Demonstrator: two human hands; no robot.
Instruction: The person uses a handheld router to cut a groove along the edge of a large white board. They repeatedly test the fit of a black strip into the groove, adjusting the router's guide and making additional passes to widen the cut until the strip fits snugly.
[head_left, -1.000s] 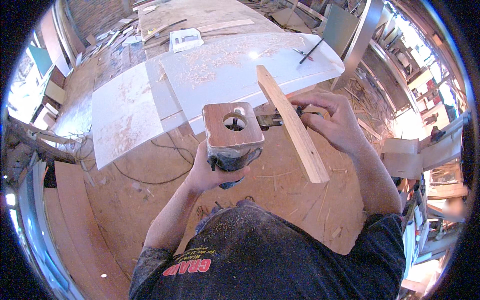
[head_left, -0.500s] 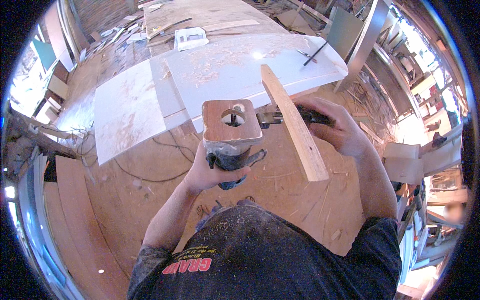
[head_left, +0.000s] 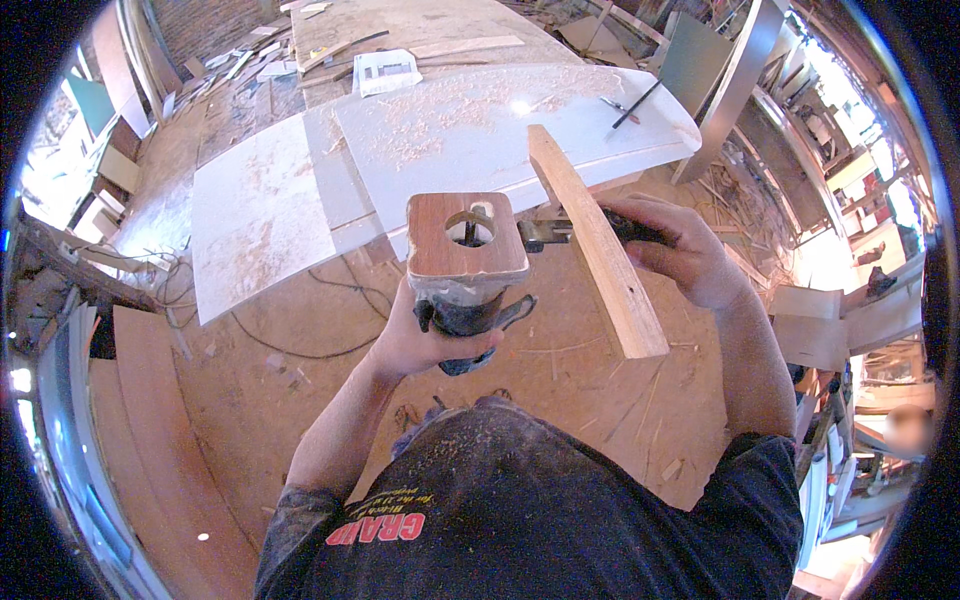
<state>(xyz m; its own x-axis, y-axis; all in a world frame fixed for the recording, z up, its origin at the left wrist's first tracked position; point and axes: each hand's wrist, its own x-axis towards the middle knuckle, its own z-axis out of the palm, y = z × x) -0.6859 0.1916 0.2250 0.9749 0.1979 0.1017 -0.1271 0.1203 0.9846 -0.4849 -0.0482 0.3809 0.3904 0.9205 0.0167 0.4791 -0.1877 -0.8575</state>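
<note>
My left hand (head_left: 420,345) holds upright a dark power tool (head_left: 455,315) whose square brown wooden base plate (head_left: 435,250) faces up, with a round hole in it. A black metal arm (head_left: 540,230) runs rightward from the plate to a long pale wooden batten (head_left: 620,300) lying crosswise in front of it. My right hand (head_left: 690,255) is closed on a dark part at the end of that arm, just behind and right of the batten. Some of its fingers are hidden by the batten.
Ahead lie white boards (head_left: 260,200) strewn with shavings, with a pen-like dark stick (head_left: 640,105) and a white plastic case (head_left: 385,70) on a wooden surface. Tall panels (head_left: 725,100) lean at the right. Cords (head_left: 300,345) and offcuts lie on the brown floor.
My right hand and the batten have shifted slightly rightward and the base plate a little upward. The background has moved slightly to the right in the view. Both hands keep their hold.
</note>
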